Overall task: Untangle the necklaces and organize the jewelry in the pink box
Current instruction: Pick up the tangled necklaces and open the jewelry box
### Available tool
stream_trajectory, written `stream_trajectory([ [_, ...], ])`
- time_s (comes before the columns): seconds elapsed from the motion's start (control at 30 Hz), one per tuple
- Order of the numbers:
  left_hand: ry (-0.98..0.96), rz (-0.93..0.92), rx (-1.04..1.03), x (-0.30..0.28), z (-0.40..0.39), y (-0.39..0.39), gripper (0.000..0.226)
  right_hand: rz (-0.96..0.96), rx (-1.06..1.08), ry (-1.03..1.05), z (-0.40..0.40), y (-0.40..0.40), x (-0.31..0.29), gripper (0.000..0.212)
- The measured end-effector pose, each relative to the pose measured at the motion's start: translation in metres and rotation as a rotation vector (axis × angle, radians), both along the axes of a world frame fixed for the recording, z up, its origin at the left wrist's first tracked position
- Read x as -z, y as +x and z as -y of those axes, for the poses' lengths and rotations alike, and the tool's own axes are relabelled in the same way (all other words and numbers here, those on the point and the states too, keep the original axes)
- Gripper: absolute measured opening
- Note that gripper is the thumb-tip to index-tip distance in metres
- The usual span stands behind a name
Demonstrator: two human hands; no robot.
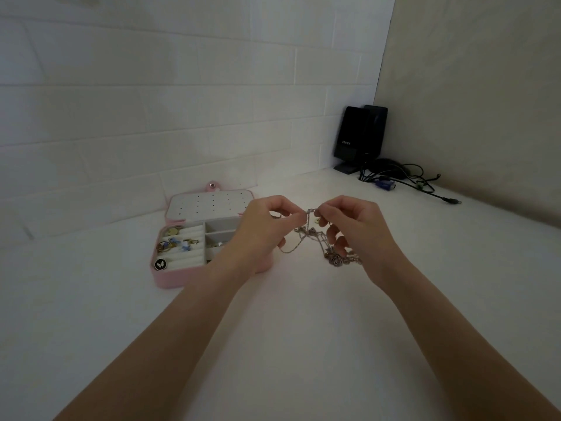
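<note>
Your left hand (267,226) and right hand (352,226) both pinch the tangled necklaces (315,238), held up above the white table (273,329). The pink box (194,238) lies open just left of your left hand, jewelry in its compartments.

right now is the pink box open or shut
Open: the pink box has its lid tipped back against the wall, compartments showing.

We saw a white tabletop (303,344) running into a corner between a white brick wall and a beige one. On it sat an open pink box (170,279) at the left, and far back right stood black speakers (358,138) beside a tangle of cables (403,177)
</note>
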State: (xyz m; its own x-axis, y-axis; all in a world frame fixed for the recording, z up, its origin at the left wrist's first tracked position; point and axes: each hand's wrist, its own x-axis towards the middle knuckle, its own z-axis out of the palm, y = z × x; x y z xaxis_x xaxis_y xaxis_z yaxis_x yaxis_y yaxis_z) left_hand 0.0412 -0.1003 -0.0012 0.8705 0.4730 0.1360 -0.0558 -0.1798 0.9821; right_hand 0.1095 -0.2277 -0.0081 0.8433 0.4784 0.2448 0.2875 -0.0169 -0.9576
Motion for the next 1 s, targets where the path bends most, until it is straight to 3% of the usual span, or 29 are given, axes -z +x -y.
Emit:
stream_trajectory([
  [0.27, 0.088, 0.019, 0.035, 0.0021, -0.0021, 0.0010, 0.015, 0.139, -0.039, -0.040, 0.0019, 0.0011, -0.0011, 0.009],
  [0.57, 0.092, 0.084, 0.032, 0.0028, -0.0014, 0.0019, 0.016, -0.201, -0.174, -0.032, 0.0061, 0.0026, -0.0009, 0.009],
  [0.73, 0.019, 0.094, 0.042, 0.0013, -0.0068, 0.0004, 0.013, -0.263, -0.232, -0.068, 0.0052, 0.0018, 0.0003, 0.012],
  [0.9, -0.183, 0.018, 0.093, -0.0018, -0.0096, -0.0005, 0.016, -0.348, -0.259, -0.037, 0.0074, 0.0059, 0.0010, 0.014],
  [1.0, -0.100, -0.013, 0.115, -0.0008, -0.0095, -0.0012, 0.015, -0.414, -0.362, -0.072, 0.0092, 0.0044, 0.0005, 0.013],
])
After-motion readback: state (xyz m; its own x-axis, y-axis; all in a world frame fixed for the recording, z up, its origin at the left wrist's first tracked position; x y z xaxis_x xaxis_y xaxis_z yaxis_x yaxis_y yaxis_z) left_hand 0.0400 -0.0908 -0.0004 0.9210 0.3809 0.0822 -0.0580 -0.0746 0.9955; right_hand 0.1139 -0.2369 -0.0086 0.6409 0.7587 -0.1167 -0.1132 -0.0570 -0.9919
